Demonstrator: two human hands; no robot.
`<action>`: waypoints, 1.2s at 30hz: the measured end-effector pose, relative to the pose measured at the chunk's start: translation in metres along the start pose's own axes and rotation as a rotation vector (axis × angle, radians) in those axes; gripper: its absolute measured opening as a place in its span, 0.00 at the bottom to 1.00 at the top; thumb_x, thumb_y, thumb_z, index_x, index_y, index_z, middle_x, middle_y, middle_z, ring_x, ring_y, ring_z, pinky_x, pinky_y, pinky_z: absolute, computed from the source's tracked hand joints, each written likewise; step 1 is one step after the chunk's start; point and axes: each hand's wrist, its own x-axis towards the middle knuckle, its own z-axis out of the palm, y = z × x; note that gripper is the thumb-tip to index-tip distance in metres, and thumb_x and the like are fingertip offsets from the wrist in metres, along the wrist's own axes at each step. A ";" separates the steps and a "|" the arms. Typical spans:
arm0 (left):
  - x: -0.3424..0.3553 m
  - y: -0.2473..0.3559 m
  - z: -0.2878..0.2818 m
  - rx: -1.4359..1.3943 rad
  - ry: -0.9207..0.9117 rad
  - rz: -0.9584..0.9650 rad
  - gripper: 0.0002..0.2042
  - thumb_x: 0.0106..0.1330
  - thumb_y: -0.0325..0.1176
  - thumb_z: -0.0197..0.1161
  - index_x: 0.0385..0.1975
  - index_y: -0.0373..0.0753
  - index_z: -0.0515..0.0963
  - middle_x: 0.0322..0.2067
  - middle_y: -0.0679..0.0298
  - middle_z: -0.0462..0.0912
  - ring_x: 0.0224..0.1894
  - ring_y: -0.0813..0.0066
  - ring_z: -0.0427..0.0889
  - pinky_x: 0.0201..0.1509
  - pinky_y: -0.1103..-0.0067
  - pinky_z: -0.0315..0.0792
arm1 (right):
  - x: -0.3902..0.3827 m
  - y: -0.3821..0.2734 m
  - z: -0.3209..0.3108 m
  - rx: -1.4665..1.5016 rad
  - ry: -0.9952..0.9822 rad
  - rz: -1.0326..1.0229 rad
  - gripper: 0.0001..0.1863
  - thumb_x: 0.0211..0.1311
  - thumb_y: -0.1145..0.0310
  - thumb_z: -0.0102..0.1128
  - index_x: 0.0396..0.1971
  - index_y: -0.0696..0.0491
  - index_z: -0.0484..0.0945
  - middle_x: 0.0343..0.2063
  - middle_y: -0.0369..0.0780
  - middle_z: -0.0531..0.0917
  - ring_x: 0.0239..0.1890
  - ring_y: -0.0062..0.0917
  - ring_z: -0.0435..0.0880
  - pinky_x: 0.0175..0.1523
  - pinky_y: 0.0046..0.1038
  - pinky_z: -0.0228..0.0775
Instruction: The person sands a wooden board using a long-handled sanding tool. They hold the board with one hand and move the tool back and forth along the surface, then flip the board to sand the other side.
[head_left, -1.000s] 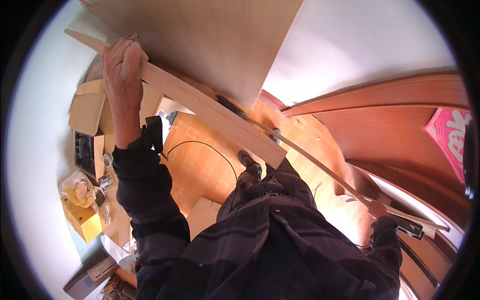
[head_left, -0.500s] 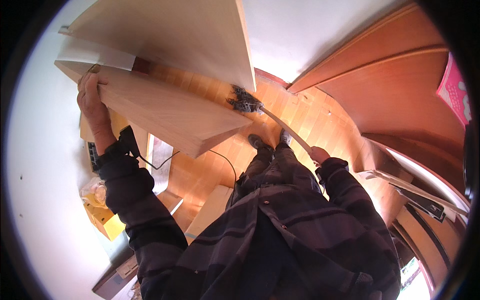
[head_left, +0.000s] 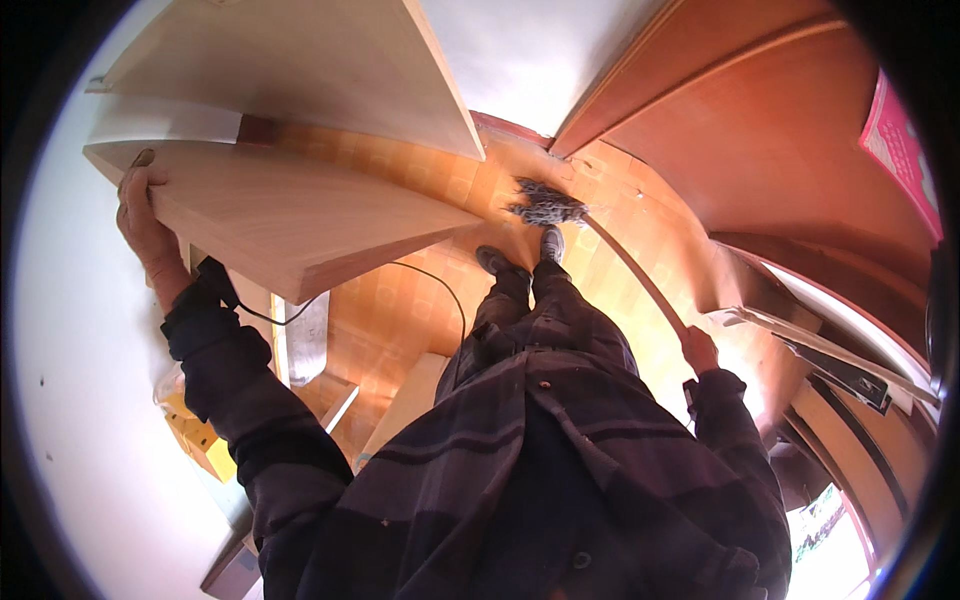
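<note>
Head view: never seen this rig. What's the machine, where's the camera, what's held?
There's no machine: these are a person's own bare hands. The camera sits on the person's head and looks down; its fisheye lens bends straight edges, and left in the picture is the person's left. The left hand holds a pale wooden panel by its edge. The right hand holds a mop by its stick, with the grey strands down on the wooden floor, just beyond the shoes. A yellow box shows partly behind the left sleeve.
</note>
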 end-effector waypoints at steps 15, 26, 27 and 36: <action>0.000 0.014 0.001 -0.181 0.018 -0.195 0.16 0.76 0.37 0.51 0.35 0.33 0.82 0.59 0.49 0.83 0.65 0.56 0.77 0.73 0.64 0.67 | -0.254 0.090 0.073 0.338 -0.008 0.469 0.11 0.53 0.67 0.63 0.32 0.59 0.84 0.29 0.56 0.86 0.37 0.53 0.88 0.42 0.50 0.79; 0.004 0.029 0.003 -0.352 0.077 -0.475 0.18 0.74 0.44 0.54 0.34 0.34 0.80 0.60 0.52 0.81 0.65 0.59 0.75 0.70 0.65 0.66 | -0.278 0.095 0.084 0.252 -0.133 0.450 0.08 0.51 0.70 0.63 0.26 0.61 0.83 0.27 0.54 0.86 0.35 0.52 0.88 0.40 0.48 0.81; 0.004 0.031 0.004 -0.349 0.104 -0.502 0.18 0.74 0.44 0.55 0.33 0.34 0.80 0.60 0.52 0.81 0.65 0.59 0.75 0.70 0.65 0.66 | -0.279 0.096 0.083 0.301 -0.069 0.384 0.08 0.51 0.70 0.63 0.26 0.61 0.83 0.27 0.54 0.86 0.35 0.52 0.88 0.41 0.48 0.81; 0.005 0.035 0.007 -0.358 0.129 -0.474 0.15 0.75 0.37 0.51 0.32 0.34 0.80 0.56 0.51 0.83 0.65 0.58 0.76 0.71 0.65 0.63 | -0.241 0.091 0.040 0.179 -0.107 0.228 0.09 0.52 0.70 0.64 0.28 0.61 0.82 0.27 0.54 0.86 0.34 0.51 0.88 0.41 0.47 0.81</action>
